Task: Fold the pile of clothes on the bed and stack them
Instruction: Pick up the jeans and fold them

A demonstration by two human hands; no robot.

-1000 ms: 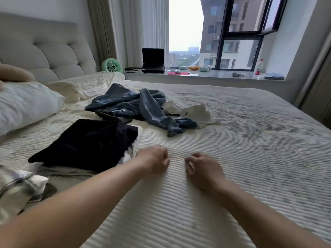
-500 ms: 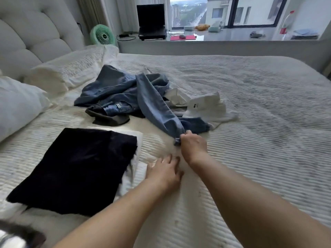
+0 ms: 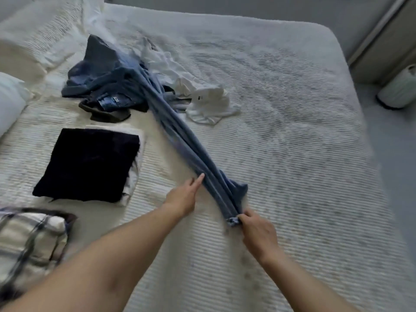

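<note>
Blue jeans (image 3: 180, 136) stretch in a long strip across the bed from the crumpled pile at the back toward me. My right hand (image 3: 256, 233) pinches the hem end of a leg. With its fingers straight, my left hand (image 3: 183, 195) touches the left side of the strip just above that end. A folded dark garment (image 3: 87, 164) lies on a white folded one at the left, forming a stack. A crumpled white shirt (image 3: 207, 102) and a dark brownish garment (image 3: 105, 113) lie by the jeans' waist.
The bed (image 3: 292, 154) has a ribbed cream cover, with bare cover to the right of the jeans. Pillows (image 3: 9, 102) sit at the left. A plaid cloth (image 3: 29, 242) lies at the near left. A pale round container (image 3: 399, 88) stands on the floor beyond the bed's right edge.
My right hand gripped the jeans' hem and drew the leg toward me, stretching it out of the pile. My left hand rose from the cover to the leg's side. The camera tilted down.
</note>
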